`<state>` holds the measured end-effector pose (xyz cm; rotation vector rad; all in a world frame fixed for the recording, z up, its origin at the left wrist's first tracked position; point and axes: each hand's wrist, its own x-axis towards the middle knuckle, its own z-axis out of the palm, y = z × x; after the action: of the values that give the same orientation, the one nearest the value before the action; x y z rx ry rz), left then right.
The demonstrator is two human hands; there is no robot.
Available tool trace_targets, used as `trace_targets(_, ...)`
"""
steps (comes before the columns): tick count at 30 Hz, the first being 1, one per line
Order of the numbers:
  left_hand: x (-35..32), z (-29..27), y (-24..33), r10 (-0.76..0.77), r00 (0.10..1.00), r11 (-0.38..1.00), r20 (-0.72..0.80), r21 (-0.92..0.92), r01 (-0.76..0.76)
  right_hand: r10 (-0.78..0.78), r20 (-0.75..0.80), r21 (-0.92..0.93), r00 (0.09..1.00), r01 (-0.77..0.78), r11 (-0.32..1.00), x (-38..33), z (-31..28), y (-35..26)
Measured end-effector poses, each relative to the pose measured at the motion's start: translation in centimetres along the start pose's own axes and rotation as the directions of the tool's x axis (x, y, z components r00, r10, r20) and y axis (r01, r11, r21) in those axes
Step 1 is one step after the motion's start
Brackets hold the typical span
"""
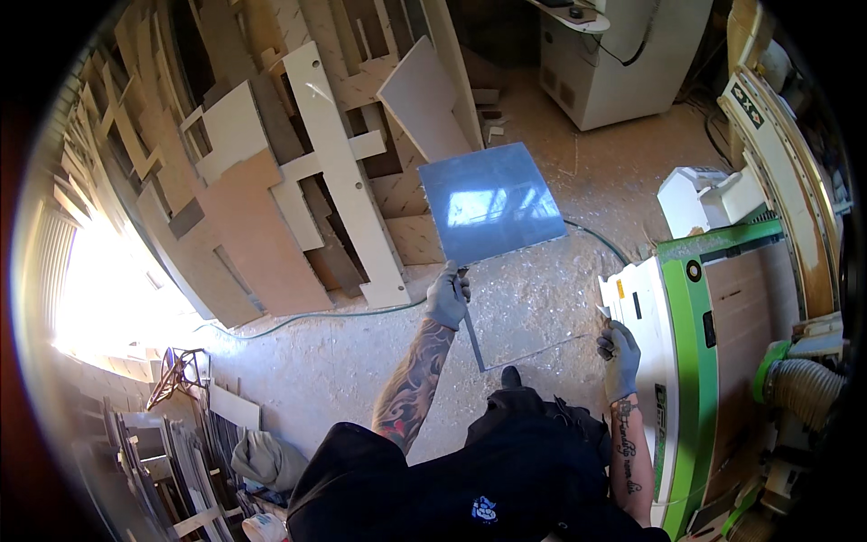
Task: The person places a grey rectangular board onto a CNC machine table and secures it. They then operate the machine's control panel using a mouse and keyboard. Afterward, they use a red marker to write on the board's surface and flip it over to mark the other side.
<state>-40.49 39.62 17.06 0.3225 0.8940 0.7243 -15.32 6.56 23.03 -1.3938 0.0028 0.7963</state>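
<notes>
The left hand [447,296] is closed on the lower corner of a square grey-blue panel [490,202], held up over the sawdust-strewn floor [343,361]. The right hand [619,352] pinches a thin clear film [533,348]. Wooden offcuts [271,181] lean left; a green-and-white machine [695,361] stands right.

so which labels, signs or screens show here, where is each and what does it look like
Small yellow label: upright rectangle on the white end of the green machine, near the right hand.
Black-and-white sign strip: long, slanted, on the cream curved guard at upper right.
No screens or packages show.
</notes>
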Motion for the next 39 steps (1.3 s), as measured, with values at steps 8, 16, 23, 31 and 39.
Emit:
trace_targets(8, -0.7, 1.4, -0.4, 0.060, 0.998, 0.998, -0.028, -0.004, -0.060, -0.011, -0.052, -0.043, 0.999, 0.009, 0.999, -0.1, 0.2, -0.5)
trace_targets(16, -3.6, 5.8, -0.9, 0.220, 0.975, 0.974, 0.003, 0.047, -0.220, -0.320, 0.051, -0.438, 0.946, 0.309, 0.844, 1.5, 3.4, 0.2)
trace_targets(23, -7.1, 13.4, -5.2, 0.764, 0.480, 0.049, 0.431, 0.703, -0.709, -0.109, 0.317, -0.178, 0.942, 0.172, 0.969, 4.3, 17.6, -2.8)
trace_targets(31, -9.5, 13.7, -8.9, 0.341, 0.583, -0.219, 0.737, 0.665, -0.714, -0.014, 0.255, 0.241, 0.967, -0.049, 0.969, 7.2, 15.3, 0.0)
trace_targets(39, -12.4, 16.6, -9.6, 0.180, 0.499, -0.306, 0.848, 0.530, -0.791, -0.163, 0.278, 0.578, 0.947, -0.030, 0.815, 12.7, -0.9, -0.3)
